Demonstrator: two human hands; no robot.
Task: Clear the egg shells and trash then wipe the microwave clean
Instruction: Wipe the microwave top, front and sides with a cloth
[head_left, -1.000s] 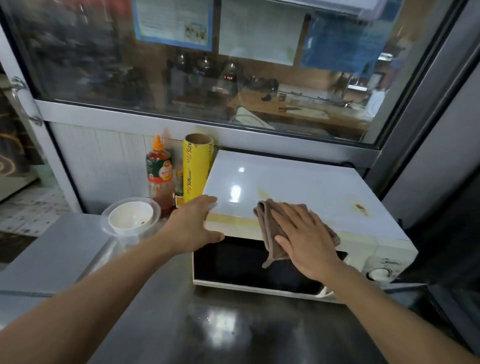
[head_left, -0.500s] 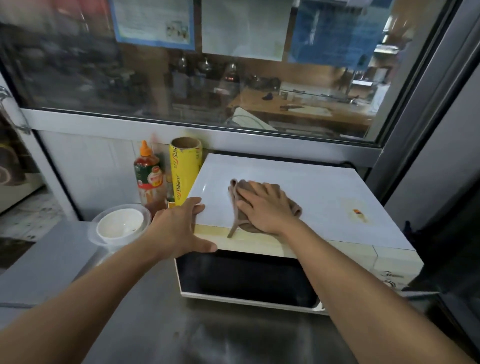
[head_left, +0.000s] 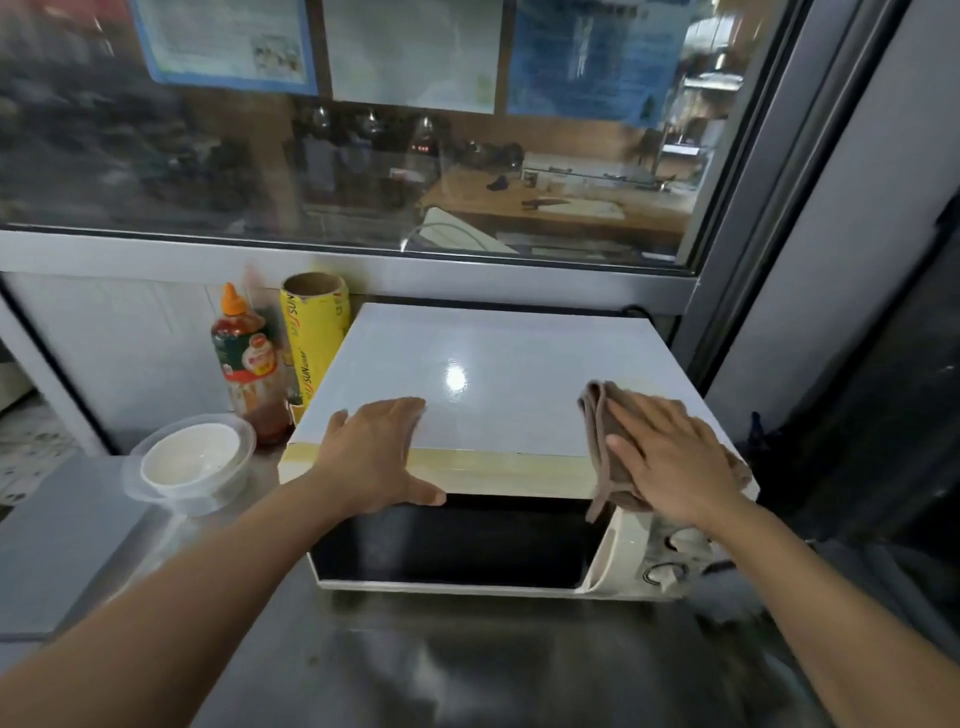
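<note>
Both hands (head_left: 376, 452) (head_left: 670, 460) flat, fingers extended

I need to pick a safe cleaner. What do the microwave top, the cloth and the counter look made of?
Microwave top: glossy white, probably painted metal; it mirrors a sharp light spot. Its front edge looks yellowed.
Cloth: soft brown fabric, matte; it folds and droops over the edge under the right hand.
Counter: likely stainless steel; grey, with blurred reflections.

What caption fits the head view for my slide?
Right hand presses a cloth on the microwave top; left hand braces its front edge.
</note>
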